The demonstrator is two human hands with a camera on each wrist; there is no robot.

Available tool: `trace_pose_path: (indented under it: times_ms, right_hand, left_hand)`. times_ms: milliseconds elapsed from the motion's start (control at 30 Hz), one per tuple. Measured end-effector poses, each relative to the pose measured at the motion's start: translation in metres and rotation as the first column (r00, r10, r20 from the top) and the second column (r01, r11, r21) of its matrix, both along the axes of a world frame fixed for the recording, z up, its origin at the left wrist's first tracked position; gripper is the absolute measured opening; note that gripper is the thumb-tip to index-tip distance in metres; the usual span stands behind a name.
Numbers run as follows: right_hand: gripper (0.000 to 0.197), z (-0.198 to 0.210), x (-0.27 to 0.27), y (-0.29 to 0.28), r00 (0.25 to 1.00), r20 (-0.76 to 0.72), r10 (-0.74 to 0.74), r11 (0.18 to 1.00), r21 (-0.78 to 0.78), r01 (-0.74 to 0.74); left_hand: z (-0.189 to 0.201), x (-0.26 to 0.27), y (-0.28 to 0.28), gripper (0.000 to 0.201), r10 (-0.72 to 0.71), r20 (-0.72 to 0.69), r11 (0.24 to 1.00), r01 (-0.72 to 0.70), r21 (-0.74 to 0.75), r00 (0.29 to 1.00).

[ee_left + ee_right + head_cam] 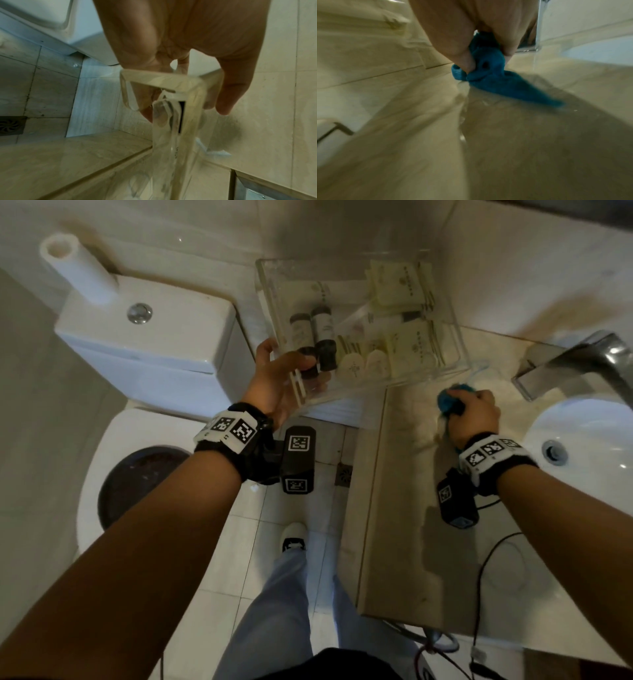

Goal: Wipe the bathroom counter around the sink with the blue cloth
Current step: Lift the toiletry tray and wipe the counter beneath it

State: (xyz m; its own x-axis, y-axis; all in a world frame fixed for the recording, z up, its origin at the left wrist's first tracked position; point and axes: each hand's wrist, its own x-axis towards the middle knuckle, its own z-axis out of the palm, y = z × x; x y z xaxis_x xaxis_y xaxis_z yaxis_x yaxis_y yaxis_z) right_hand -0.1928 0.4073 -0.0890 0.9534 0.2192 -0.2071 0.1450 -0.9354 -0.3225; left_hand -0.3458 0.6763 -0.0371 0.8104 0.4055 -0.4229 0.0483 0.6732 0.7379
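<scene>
My right hand [471,409] grips the bunched blue cloth [452,398] and presses it on the beige stone counter [404,474], left of the white sink [582,446]. In the right wrist view the blue cloth [489,75] trails onto the counter [505,135] below my right hand [486,55]. My left hand [284,378] holds the near left corner of a clear acrylic tray [455,350], lifted and tilted above the counter's left end. In the left wrist view my left hand [180,102] pinches the tray wall [154,81], thumb on one side and fingers on the other.
The tray holds small dark bottles [323,337] and pale sachets [400,285]. A chrome tap [575,364] stands behind the sink. A toilet [144,412] sits left of the counter. A black cable [486,563] crosses the counter's front, and a floor drain [343,474] lies below.
</scene>
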Motion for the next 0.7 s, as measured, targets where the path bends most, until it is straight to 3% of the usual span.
trace_pose_path:
  times_ms: [133, 200, 267, 367, 433, 500, 700]
  right_hand:
    - [0.044, -0.004, -0.027, 0.02, 0.957, -0.034, 0.286, 0.953, 0.115, -0.281]
    - [0.047, -0.002, -0.025, 0.015, 0.946, -0.036, 0.321, 0.94, 0.133, -0.314]
    - [0.048, 0.001, -0.015, 0.003, 0.97, 0.001, 0.244, 0.963, 0.121, -0.242]
    - [0.047, 0.003, 0.005, -0.017, 0.998, 0.059, 0.017, 0.996, 0.091, -0.022]
    - [0.044, 0.003, 0.017, -0.023, 0.993, 0.037, -0.115, 0.993, 0.04, 0.114]
    - [0.044, 0.0, 0.019, -0.014, 0.989, -0.005, -0.15, 0.989, -0.006, 0.15]
    - [0.045, -0.008, -0.026, 0.038, 0.976, 0.015, 0.219, 0.968, 0.124, -0.22]
  left_hand:
    - [-0.006, -0.001, -0.005, 0.075, 0.012, 0.008, 0.999, -0.012, -0.039, 1.0]
    - [-0.009, 0.0, -0.006, 0.077, -0.007, 0.014, 0.999, 0.008, -0.049, 1.0]
    - [-0.01, 0.001, -0.005, 0.079, -0.021, 0.02, 0.998, 0.022, -0.058, 1.0]
    - [-0.009, 0.0, -0.003, 0.077, -0.009, -0.001, 0.999, 0.009, -0.051, 1.0]
    - [-0.009, 0.0, -0.002, 0.076, -0.016, -0.005, 0.999, 0.016, -0.032, 1.0]
    - [-0.009, 0.0, -0.002, 0.075, -0.015, -0.023, 1.0, 0.015, -0.021, 1.0]
    - [-0.008, 0.0, -0.004, 0.074, -0.007, -0.033, 1.0, 0.007, -0.016, 0.999]
